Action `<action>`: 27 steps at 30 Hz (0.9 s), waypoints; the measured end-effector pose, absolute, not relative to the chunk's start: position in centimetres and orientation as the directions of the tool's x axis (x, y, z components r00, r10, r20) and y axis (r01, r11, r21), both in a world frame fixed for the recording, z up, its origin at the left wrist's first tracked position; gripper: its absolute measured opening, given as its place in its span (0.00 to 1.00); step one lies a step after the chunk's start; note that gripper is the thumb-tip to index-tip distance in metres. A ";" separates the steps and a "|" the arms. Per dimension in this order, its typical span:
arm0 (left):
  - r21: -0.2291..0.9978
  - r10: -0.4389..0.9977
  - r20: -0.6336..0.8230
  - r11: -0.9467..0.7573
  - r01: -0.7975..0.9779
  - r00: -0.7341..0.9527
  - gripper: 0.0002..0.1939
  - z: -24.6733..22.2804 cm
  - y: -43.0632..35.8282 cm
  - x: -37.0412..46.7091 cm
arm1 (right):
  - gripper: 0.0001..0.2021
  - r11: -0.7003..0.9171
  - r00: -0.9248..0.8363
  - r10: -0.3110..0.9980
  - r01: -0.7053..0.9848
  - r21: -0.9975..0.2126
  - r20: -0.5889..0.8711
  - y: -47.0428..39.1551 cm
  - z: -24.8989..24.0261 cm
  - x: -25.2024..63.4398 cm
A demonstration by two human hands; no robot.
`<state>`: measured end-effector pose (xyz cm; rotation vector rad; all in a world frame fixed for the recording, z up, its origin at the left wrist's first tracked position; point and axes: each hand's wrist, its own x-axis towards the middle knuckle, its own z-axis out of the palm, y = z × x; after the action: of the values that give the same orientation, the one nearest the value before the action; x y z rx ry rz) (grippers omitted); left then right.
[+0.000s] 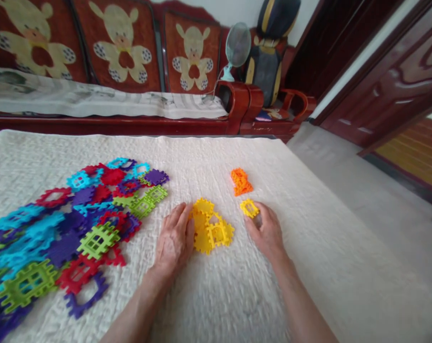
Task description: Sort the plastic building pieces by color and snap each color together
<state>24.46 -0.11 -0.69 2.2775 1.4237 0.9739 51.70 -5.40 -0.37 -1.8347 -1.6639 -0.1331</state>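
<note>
My right hand [268,232] pinches a small yellow interlocking plastic tile [249,208] with a hole in its middle, between thumb and fingers. On the cloth to its left lies a small heap of yellow notched tiles [205,233], some solid and some with window-like openings. Against the left edge of that heap rests my left hand [175,236], palm down with fingers extended; its fingertips and thumb side are at the tiles, and it grips none that I can see. A little pile of orange tiles [240,182] sits just beyond the tile in my right hand.
A large spread of blue, purple, red and green tiles [97,238] covers the left of the cream-covered table [309,224]. Behind the table stands a wooden sofa with bear-patterned cushions [123,43]. A fan [238,45] and a chair [264,71] are at the back right.
</note>
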 end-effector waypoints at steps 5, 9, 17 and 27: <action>0.531 0.871 0.397 -0.475 0.701 0.289 0.20 -0.6 -0.2 24.5 | 0.21 0.012 0.194 0.869 0.911 -0.412 0.454 -5.5 -0.1 51.7; 0.507 0.865 0.398 -0.484 0.713 0.305 0.20 -0.6 -0.2 24.5 | 0.21 0.000 0.200 0.873 0.912 -0.411 0.445 -5.4 -0.1 51.7; 0.507 0.849 0.442 -0.503 0.700 0.289 0.20 -1.1 0.1 24.5 | 0.20 0.019 0.185 0.854 0.923 -0.384 0.487 -5.4 -0.5 51.8; 0.534 0.839 0.469 -0.518 0.668 0.276 0.20 -1.0 0.6 24.7 | 0.21 0.008 0.208 0.834 0.922 -0.388 0.511 -4.9 -1.0 51.9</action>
<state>24.71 0.58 -1.02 2.3140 1.3962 1.0748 51.93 -4.86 -1.04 -1.8296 -1.6333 -0.1708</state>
